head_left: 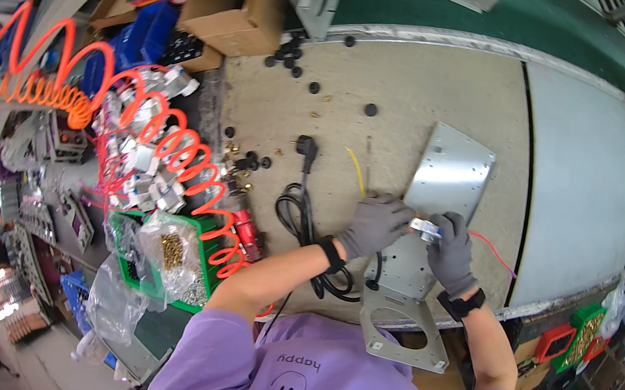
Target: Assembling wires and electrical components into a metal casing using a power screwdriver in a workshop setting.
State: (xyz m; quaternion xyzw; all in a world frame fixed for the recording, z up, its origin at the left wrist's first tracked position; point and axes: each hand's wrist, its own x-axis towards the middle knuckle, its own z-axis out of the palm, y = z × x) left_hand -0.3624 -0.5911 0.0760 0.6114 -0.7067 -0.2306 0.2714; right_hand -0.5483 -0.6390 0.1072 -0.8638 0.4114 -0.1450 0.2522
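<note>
My left hand (379, 224) and my right hand (453, 253), both in grey gloves, meet over a bent sheet-metal bracket (450, 173). Between their closed fingertips is a small white, silver and blue part (426, 229); its exact kind cannot be made out. A yellow wire (356, 171) runs up beside my left hand, and a red wire (495, 252) trails to the right of my right hand. The bracket's near flange (431, 349), with a large round cutout, lies close to my body. A coiled black power cord (286, 211) with a plug sits left of my left hand.
Black round knobs (370, 110) are scattered on the worktop (463, 84). At left are an orange coiled air hose (172, 143), silver parts with red wires (143, 158), a red tool (244, 232) and a green bin (208, 248) of bagged screws. A cardboard box (241, 30) stands far left.
</note>
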